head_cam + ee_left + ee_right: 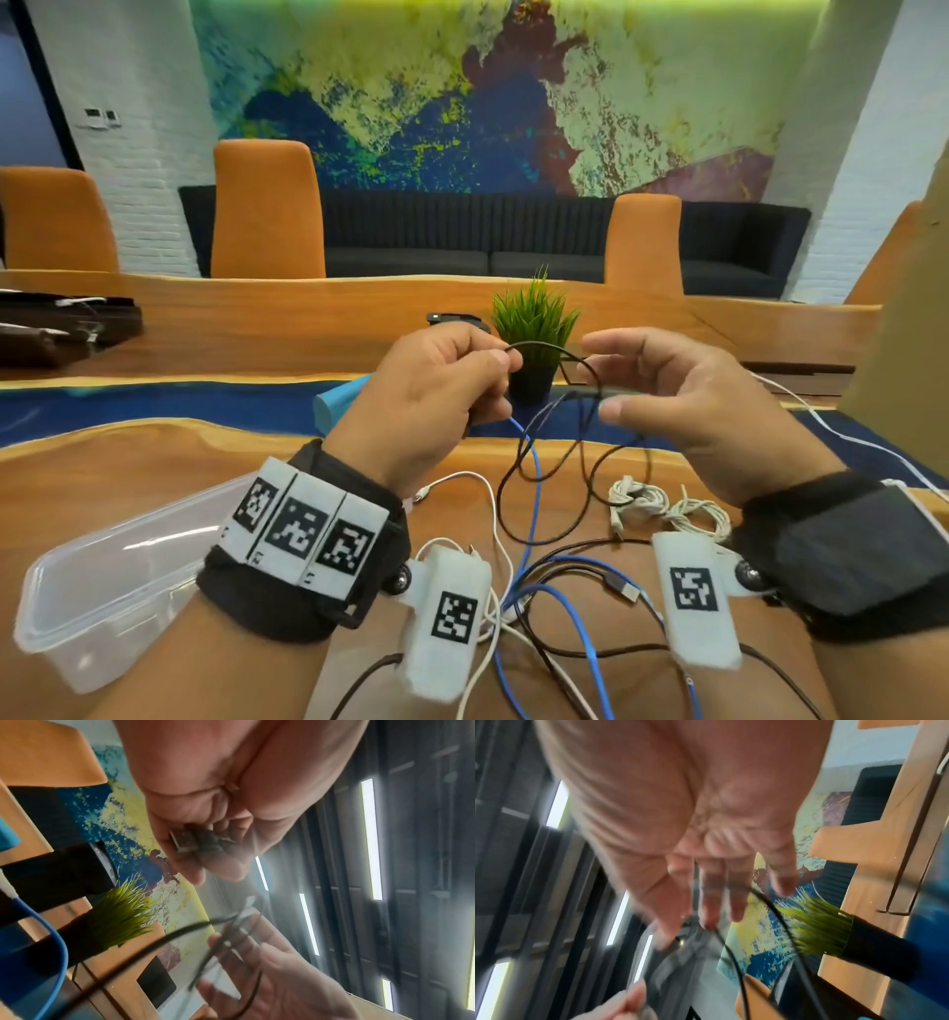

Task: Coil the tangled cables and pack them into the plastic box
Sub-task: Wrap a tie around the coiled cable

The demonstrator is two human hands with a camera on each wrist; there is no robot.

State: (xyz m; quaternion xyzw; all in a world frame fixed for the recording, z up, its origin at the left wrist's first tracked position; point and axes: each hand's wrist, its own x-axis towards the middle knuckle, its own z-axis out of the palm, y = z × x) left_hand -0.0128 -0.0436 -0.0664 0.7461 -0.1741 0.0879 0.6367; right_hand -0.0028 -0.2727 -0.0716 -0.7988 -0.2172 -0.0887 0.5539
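Observation:
A thin black cable (539,344) arcs between my raised hands, and its loops hang down to the tangle on the wooden table (154,462). My left hand (493,380) grips the cable with curled fingers. In the left wrist view that hand (205,852) holds the cable's USB plug (183,841). My right hand (601,377) is spread, thumb apart from the fingers, with the cable running across its fingers (716,892). A clear plastic box (102,591) stands by my left wrist. Blue cable (534,514) and white cable (490,493) lie tangled below.
A bundled white cable (647,501) lies near my right wrist. A small potted plant (534,334) stands just behind my hands, a light blue object (339,406) to its left. Another white cable (847,437) trails off to the right. Orange chairs stand behind the table.

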